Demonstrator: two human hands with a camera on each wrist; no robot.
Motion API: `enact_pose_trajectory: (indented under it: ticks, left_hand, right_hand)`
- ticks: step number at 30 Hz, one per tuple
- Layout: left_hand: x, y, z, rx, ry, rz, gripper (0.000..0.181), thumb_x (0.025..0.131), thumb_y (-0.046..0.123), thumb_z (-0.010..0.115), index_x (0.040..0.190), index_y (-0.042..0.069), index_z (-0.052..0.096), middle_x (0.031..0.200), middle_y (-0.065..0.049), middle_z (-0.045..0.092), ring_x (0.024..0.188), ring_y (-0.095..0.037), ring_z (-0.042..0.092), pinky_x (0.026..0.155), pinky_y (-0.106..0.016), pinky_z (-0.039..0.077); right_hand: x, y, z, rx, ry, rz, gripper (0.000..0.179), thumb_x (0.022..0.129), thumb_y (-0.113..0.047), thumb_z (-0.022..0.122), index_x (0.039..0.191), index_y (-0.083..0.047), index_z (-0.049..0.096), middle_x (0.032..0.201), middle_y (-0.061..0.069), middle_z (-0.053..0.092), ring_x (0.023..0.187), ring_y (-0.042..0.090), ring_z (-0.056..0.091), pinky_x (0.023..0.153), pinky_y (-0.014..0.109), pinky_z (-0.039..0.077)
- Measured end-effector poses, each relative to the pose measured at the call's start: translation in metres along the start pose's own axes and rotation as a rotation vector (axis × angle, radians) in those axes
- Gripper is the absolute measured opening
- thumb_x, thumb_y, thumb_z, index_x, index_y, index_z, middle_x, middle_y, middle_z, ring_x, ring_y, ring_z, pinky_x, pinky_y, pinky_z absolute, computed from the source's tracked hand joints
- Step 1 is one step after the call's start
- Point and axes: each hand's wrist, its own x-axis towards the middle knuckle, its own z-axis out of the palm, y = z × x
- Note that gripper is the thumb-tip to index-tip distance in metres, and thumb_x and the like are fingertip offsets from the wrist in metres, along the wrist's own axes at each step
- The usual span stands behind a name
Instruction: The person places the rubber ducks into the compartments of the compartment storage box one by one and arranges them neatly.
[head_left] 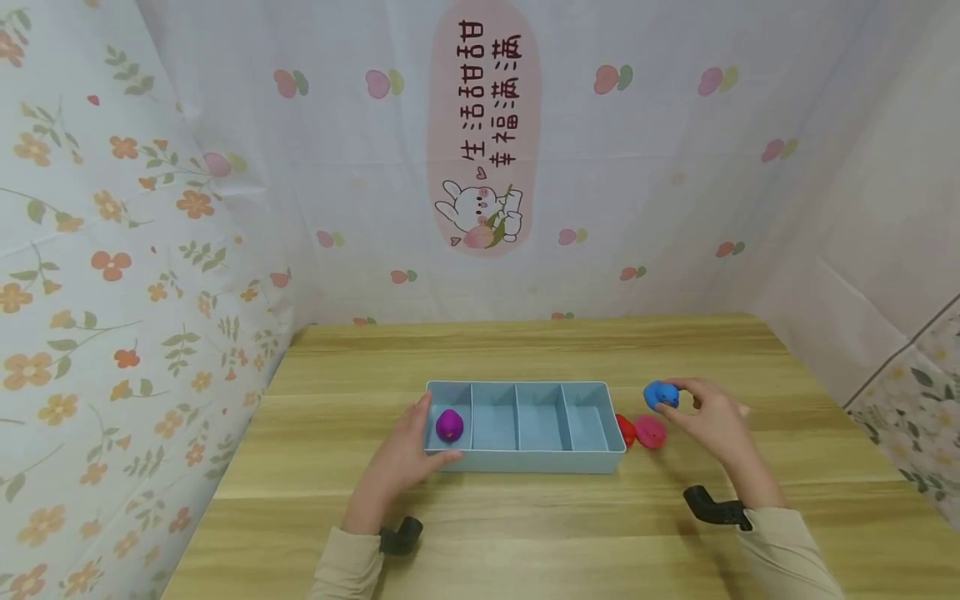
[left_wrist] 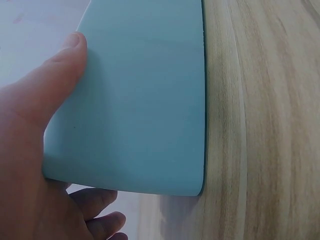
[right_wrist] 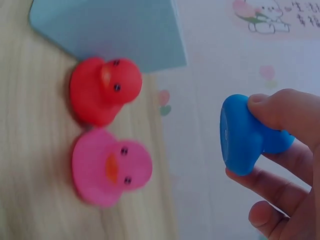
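Observation:
A light blue compartment box stands on the table, a purple rubber duck in its leftmost compartment. My left hand holds the box's left end, thumb along the front wall and fingers around the end wall, as the left wrist view also shows. To the right of the box, my right hand pinches a blue rubber duck between thumb and fingers, raised over the table. Below it, a red rubber duck sits by the box's right end, with a pink rubber duck beside it.
The wood-grain table runs back to a printed cloth. Flowered cloth hangs on the left, and a pale wall covering borders the right. The three other box compartments hold nothing.

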Motion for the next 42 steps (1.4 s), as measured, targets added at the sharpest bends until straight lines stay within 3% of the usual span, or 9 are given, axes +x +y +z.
enact_pose_trajectory:
  ticks: [4, 8, 18, 29, 35, 42]
  left_hand:
    - [0.0, 0.0, 0.001, 0.008, -0.003, -0.007, 0.109, 0.076, 0.059, 0.071, 0.153, 0.007, 0.016, 0.154, -0.021, 0.027, 0.143, -0.041, 0.022, 0.112, -0.057, 0.028]
    - [0.0, 0.0, 0.002, 0.01, -0.007, -0.012, 0.109, 0.075, 0.059, 0.072, 0.153, 0.007, 0.015, 0.154, -0.021, 0.027, 0.143, -0.041, 0.022, 0.111, -0.057, 0.028]
    - [0.0, 0.0, 0.002, 0.014, -0.01, -0.005, 0.109, 0.076, 0.059, 0.071, 0.153, 0.006, 0.015, 0.154, -0.02, 0.028, 0.143, -0.041, 0.021, 0.112, -0.057, 0.028]
    - [0.0, 0.001, 0.001, 0.021, -0.022, -0.02, 0.111, 0.075, 0.06, 0.071, 0.154, 0.009, 0.013, 0.156, -0.018, 0.026, 0.144, -0.039, 0.019, 0.113, -0.056, 0.027]
    - [-0.001, -0.001, 0.002, 0.014, -0.016, -0.024, 0.111, 0.074, 0.06, 0.072, 0.154, 0.009, 0.013, 0.155, -0.019, 0.026, 0.145, -0.039, 0.018, 0.112, -0.057, 0.028]
    - [-0.001, 0.0, 0.0, 0.015, -0.011, -0.017, 0.11, 0.075, 0.061, 0.071, 0.154, 0.008, 0.014, 0.155, -0.02, 0.026, 0.144, -0.041, 0.021, 0.112, -0.056, 0.027]
  right_hand:
    - [0.004, -0.008, 0.006, 0.031, 0.0, -0.04, 0.044, 0.084, -0.032, 0.074, 0.116, -0.003, 0.064, 0.113, 0.021, 0.064, 0.095, 0.04, 0.058, 0.073, 0.037, 0.04]
    - [0.008, -0.017, 0.014, 0.062, -0.005, -0.077, 0.042, 0.082, -0.028, 0.075, 0.114, -0.003, 0.065, 0.112, 0.019, 0.065, 0.097, 0.037, 0.058, 0.077, 0.039, 0.045]
    - [0.017, -0.045, 0.025, 0.131, -0.026, -0.095, 0.04, 0.083, -0.022, 0.075, 0.116, -0.003, 0.064, 0.113, 0.017, 0.065, 0.1, 0.034, 0.056, 0.08, 0.043, 0.045]
    - [0.024, -0.066, 0.039, 0.153, -0.044, -0.149, 0.038, 0.081, -0.019, 0.077, 0.115, -0.006, 0.066, 0.111, 0.013, 0.067, 0.102, 0.028, 0.054, 0.079, 0.04, 0.043]
    - [0.024, -0.078, 0.048, 0.18, -0.053, -0.191, 0.038, 0.08, -0.017, 0.078, 0.115, -0.005, 0.066, 0.112, 0.014, 0.066, 0.102, 0.031, 0.056, 0.08, 0.046, 0.048]
    - [0.025, -0.087, 0.061, 0.216, -0.067, -0.221, 0.039, 0.078, -0.015, 0.079, 0.113, -0.005, 0.067, 0.111, 0.012, 0.066, 0.103, 0.03, 0.056, 0.082, 0.043, 0.049]
